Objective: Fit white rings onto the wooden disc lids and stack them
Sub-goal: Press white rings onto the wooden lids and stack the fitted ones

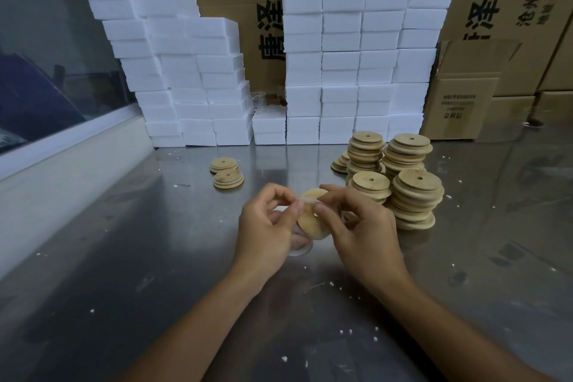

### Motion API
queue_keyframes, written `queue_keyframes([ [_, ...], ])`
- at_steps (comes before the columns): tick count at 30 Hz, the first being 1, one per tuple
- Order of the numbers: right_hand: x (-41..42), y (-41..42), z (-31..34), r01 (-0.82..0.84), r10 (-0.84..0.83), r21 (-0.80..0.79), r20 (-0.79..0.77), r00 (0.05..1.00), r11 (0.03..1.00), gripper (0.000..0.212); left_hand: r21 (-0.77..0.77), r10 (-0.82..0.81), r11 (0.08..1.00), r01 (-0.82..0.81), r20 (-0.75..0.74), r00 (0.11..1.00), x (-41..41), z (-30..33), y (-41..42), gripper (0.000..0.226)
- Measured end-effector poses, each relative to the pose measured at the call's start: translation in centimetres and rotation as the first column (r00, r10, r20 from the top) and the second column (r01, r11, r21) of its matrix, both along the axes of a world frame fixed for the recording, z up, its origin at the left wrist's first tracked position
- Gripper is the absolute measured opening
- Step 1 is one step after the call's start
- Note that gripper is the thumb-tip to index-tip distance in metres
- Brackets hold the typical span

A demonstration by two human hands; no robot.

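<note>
A wooden disc lid [311, 220] is held on edge between my two hands above the steel table. My left hand [266, 226] and my right hand [353, 226] both pinch a thin white ring [307, 201] stretched over the lid's upper rim. More white rings [300, 250] lie under my left hand, partly hidden. Two short piles of ringed lids [228, 178] sit to the left. Several tall stacks of bare lids [415, 192] stand just right of my right hand.
White foam blocks [341, 56] are stacked in walls along the back of the steel table [155, 257], with cardboard boxes [459, 96] behind and to the right. A clear glass [259, 101] sits in the gap between the foam walls. White crumbs dot the tabletop.
</note>
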State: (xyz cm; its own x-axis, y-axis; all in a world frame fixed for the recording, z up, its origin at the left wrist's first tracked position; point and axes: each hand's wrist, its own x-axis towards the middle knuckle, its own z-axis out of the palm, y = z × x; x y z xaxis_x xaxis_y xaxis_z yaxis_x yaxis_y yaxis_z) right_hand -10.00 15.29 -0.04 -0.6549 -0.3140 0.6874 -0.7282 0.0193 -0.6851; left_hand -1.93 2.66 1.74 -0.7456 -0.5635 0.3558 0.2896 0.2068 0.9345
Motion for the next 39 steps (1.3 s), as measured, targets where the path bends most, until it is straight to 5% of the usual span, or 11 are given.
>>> queue_keyframes([
  [4, -0.3, 0.3, 0.0, 0.047, -0.047, 0.008, 0.001, 0.999, 0.999, 0.008, -0.331, 0.118, 0.935, -0.124, -0.037, 0.992, -0.1, -0.2, -0.1, 0.021],
  [16, -0.6, 0.4, 0.2, -0.058, 0.046, 0.061, 0.185, 0.982, 0.996, 0.014, -0.384, 0.123, 0.916, -0.112, 0.004, 0.992, 0.0, -0.7, -0.9, 0.011],
  [39, -1.8, 1.1, 0.9, -0.174, 0.128, 0.127, 0.308, 0.943, 0.976, 0.025, -0.062, -0.039, 0.997, 0.049, 0.155, 0.987, 0.1, -0.5, -2.3, 0.01],
])
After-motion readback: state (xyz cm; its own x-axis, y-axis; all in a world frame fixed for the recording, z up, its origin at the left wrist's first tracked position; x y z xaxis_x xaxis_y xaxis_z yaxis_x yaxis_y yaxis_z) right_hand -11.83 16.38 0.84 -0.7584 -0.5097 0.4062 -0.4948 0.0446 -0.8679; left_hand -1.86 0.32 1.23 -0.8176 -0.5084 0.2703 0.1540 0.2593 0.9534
